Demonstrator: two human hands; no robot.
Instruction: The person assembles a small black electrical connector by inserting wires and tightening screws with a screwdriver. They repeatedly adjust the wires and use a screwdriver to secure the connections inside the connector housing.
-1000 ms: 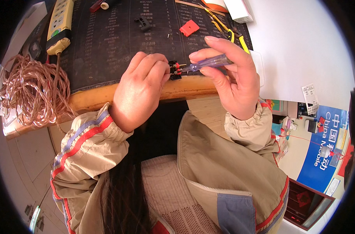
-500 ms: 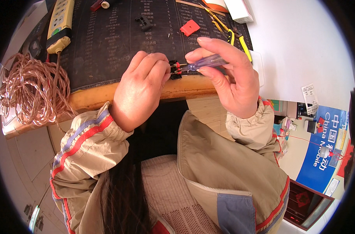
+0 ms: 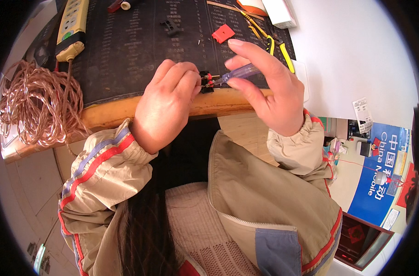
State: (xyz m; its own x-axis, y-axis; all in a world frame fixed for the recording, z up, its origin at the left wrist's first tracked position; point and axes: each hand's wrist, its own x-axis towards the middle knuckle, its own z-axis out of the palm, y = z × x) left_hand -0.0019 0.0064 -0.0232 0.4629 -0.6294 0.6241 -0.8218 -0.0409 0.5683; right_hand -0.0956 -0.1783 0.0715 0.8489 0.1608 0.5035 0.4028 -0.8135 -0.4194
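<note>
across twelve o'clock spreads the dark-covered tabletop, with the coiled coppery cable toward nine and the cream power strip at ten. my left grip is at ten, fingers folded together, tips hidden; my right grip, at two, has thumb and fingers pinched. yellow-handled pliers lie at one. clamped in my right is a translucent purple screwdriver, its tip at the small black-and-red fitting, at twelve, that i hold in my left by the tabletop's near edge. a red cover lies beyond.
</note>
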